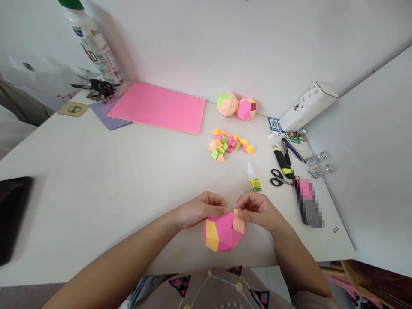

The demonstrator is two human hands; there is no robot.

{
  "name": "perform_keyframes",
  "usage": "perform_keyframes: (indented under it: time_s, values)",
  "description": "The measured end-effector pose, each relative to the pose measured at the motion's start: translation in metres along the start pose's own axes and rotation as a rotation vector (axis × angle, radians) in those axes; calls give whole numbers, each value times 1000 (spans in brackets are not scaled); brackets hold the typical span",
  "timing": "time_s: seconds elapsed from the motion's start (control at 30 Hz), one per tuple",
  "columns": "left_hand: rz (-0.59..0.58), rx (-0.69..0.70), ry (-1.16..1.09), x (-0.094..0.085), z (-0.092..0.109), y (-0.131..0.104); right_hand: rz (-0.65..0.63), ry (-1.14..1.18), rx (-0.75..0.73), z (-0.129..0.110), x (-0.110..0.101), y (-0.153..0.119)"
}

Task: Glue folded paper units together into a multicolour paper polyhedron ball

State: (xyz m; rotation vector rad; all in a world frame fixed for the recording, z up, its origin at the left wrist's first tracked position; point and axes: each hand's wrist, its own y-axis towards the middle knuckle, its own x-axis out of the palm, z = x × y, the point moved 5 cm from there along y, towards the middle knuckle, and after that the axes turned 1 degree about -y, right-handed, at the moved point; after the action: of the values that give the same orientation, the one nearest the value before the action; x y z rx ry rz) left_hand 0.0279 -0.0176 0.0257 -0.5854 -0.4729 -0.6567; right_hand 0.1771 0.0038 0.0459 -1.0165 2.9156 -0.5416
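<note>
So the paper ball (222,236) is down at the lower middle of the frame, right near the edge of the surface (128,171), mostly pink with a yellow panel on its left side and a peach piece (239,224) at its upper right. Both hands are on it. The left hand (202,209) has thumb and fingers pinched together on the top edge of the ball, and the right hand (257,210) is pinching the peach piece between thumb and finger.

Looks to me like the step in hand is fitting or seating that peach bit against the pink bits next to it. Can't tell if there's glue on the join, the fingers cover too much of it. I'd say the next move calls for the left pinch to stay steady while the right lines up the edges and presses gently, since thin folded paper probably dents if you squeeze hard.

It seems only partway built, judging by the loose folded pieces (230,143) piled just above center. The glue bottle (254,180) is just past the right hand, so easy reach if the join needs some. Two more balls, a peach-and-green ball (227,105) and a pink-and-orange ball (246,110), sit touching at upper center.
</note>
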Motion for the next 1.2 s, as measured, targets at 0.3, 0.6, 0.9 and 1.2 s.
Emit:
perform_keyframes:
  time_s: [0.3,0.6,0.9,1.2]
  values:
    - [-50,22,38,2,2,0,-12,-69,-15,-1,-1,-1]
    - [-90,-3,62,2,-3,2,-80,-33,19,3,6,1]
    - [-177,-3,197,-5,-1,2,-94,14,99,8,7,0]
    - [-155,-23,224,0,-2,0,-101,52,144,12,10,1]
